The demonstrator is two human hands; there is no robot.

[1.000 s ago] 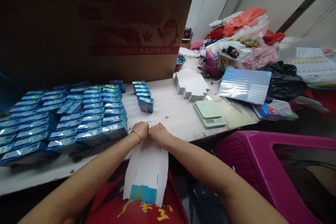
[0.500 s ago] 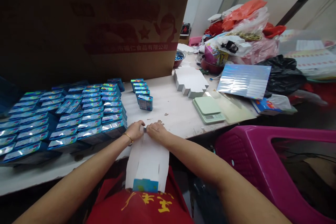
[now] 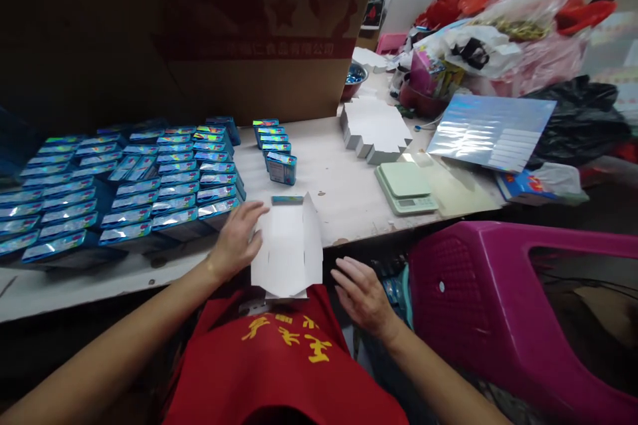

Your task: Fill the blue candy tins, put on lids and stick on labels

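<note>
In front of my body a white cardboard box blank (image 3: 286, 239) lies with its inside up, over the table's front edge. Its right side flap stands partly raised, and a narrow blue end flap shows at its far end. My left hand (image 3: 236, 239) is at the blank's left side, fingers apart; whether the fingertips touch the card I cannot tell. Off the blank's right side, below the table edge, my right hand (image 3: 363, 293) hovers with its fingers loosely spread and nothing in them.
Rows of blue filled boxes (image 3: 129, 192) cover the left of the table, with several more small blue boxes (image 3: 282, 167) near the middle. Right of these are stacked white blanks (image 3: 379, 129), a pale green scale (image 3: 406, 187) and a silvery sheet (image 3: 491, 131). A magenta plastic stool (image 3: 463, 279) stands at right.
Both hands have let go of the blank's far end. My left hand moved back to its left side, my right hand down and right. The blank's side flaps are now more raised.
</note>
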